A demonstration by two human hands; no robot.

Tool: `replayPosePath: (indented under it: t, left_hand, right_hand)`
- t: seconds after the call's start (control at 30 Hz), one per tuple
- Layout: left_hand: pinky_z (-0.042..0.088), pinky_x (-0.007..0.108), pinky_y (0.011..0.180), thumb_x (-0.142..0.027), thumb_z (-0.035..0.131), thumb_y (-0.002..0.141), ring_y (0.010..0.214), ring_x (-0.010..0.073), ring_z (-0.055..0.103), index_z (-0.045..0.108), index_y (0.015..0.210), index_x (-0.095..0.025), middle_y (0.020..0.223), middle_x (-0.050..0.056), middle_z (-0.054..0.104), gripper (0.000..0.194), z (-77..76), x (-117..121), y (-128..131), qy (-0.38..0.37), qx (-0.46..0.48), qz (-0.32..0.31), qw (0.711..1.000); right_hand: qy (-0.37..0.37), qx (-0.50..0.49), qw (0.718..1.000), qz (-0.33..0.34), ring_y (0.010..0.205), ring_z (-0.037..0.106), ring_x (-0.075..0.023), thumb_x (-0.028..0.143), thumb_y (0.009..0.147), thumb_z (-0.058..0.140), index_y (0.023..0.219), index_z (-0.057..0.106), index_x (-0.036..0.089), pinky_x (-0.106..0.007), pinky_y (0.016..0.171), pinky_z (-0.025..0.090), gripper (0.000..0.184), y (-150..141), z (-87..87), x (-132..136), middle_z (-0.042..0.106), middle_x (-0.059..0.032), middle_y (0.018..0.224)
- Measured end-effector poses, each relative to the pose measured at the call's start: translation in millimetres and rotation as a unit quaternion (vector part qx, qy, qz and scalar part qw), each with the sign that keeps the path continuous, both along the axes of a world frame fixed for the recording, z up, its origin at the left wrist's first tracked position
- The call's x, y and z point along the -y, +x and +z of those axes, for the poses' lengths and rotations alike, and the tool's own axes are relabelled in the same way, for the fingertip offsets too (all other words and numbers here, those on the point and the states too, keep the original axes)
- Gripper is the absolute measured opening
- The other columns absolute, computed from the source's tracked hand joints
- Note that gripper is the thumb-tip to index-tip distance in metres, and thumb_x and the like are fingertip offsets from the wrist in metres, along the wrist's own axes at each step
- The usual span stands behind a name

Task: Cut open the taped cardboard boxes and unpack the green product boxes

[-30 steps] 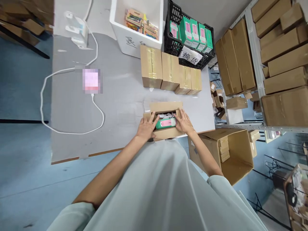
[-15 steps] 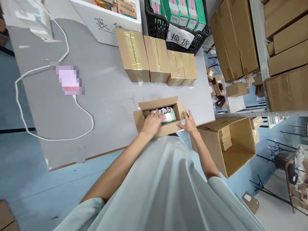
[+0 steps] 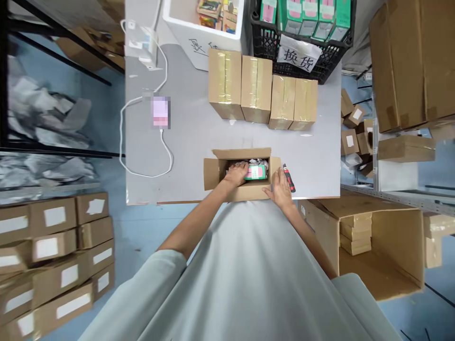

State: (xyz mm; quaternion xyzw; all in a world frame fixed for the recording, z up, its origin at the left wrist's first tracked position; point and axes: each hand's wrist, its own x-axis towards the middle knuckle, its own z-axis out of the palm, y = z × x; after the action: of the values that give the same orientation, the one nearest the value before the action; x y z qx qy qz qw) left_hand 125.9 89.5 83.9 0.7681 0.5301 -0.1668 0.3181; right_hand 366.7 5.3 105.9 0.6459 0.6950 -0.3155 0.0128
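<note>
head view, left hand (image 3: 236,175) on green box (image 3: 258,172), sign (image 3: 298,52) reading 换货

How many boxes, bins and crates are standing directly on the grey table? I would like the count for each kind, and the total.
Taped cardboard boxes: 4
Open cardboard box: 1
White bin: 1
Black crate: 1
Total: 7

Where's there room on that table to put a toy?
Bare table shows between the white cable and the open box, and between the red-and-black tool and the right edge. The back is crowded with a white bin, black crate and four taped boxes.
</note>
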Motion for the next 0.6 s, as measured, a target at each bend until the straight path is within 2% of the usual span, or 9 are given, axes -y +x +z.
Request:
replayPosePath:
  t: [0.07,0.2,0.3,0.37,0.47,0.53,0.6]
  left_hand:
    - [0.047,0.058,0.129,-0.008,0.074,0.080,0.154,0.0449,0.060,0.061,0.158,-0.007,0.164,0.031,0.062,0.079,2.1,0,2,0.000,-0.016,0.014,1.000]
    - [0.030,0.069,0.140,-0.009,0.071,0.083,0.156,0.0437,0.057,0.063,0.157,-0.012,0.166,0.026,0.063,0.074,22.7,6,-3,0.031,-0.023,0.035,0.999]
    - [0.027,0.075,0.139,-0.010,0.071,0.084,0.148,0.0440,0.063,0.067,0.155,-0.016,0.156,0.022,0.070,0.071,51.8,15,-13,0.078,-0.009,0.054,0.995]
    - [0.029,0.076,0.139,-0.010,0.072,0.082,0.144,0.0442,0.065,0.070,0.154,-0.019,0.151,0.020,0.074,0.073,74.0,22,-18,0.106,0.007,0.069,0.992]
    - [0.035,0.075,0.137,-0.009,0.076,0.077,0.139,0.0446,0.068,0.073,0.153,-0.022,0.148,0.017,0.076,0.077,106.3,32,-19,0.134,0.029,0.087,0.987]
    - [0.040,0.072,0.135,-0.007,0.078,0.076,0.138,0.0439,0.069,0.074,0.152,-0.023,0.145,0.016,0.077,0.077,126.6,38,-19,0.153,0.048,0.086,0.983]
    - [0.039,0.071,0.138,-0.009,0.080,0.081,0.144,0.0429,0.068,0.075,0.152,-0.026,0.146,0.015,0.078,0.072,146.6,45,-22,0.188,0.085,0.083,0.975]
  right_hand:
    - [-0.006,-0.014,1.000,0.004,0.177,0.030,-0.0497,0.064,0.102,0.082,0.180,0.035,-0.001,-0.065,0.139,0.036,0.112,0,-0.9,-3,0.025,-0.0384,0.189]
    - [-0.018,-0.022,1.000,0.010,0.177,0.030,-0.0503,0.053,0.103,0.083,0.178,0.035,-0.004,-0.065,0.139,0.038,0.106,0,4.7,-6,0.026,-0.0410,0.187]
    - [0.006,-0.032,0.999,0.019,0.179,0.025,-0.0500,0.042,0.105,0.082,0.180,0.033,-0.003,-0.068,0.141,0.033,0.101,0,15.9,-11,0.027,-0.0395,0.187]
    - [0.048,-0.064,0.996,0.043,0.179,0.026,-0.0475,0.033,0.107,0.077,0.184,0.029,0.005,-0.069,0.142,0.032,0.095,-1,24.2,-16,0.028,-0.0340,0.189]
    - [0.077,-0.140,0.982,0.098,0.174,0.040,-0.0416,0.019,0.105,0.071,0.186,0.030,0.019,-0.064,0.139,0.042,0.091,-3,31.1,-30,0.038,-0.0250,0.186]
    - [0.072,-0.193,0.971,0.118,0.165,0.052,-0.0386,0.013,0.100,0.071,0.181,0.041,0.024,-0.059,0.134,0.050,0.087,-4,30.5,-40,0.049,-0.0213,0.178]
    - [0.075,-0.247,0.959,0.115,0.159,0.059,-0.0366,0.015,0.098,0.074,0.171,0.052,0.024,-0.056,0.131,0.054,0.078,-2,27.1,-48,0.057,-0.0193,0.168]
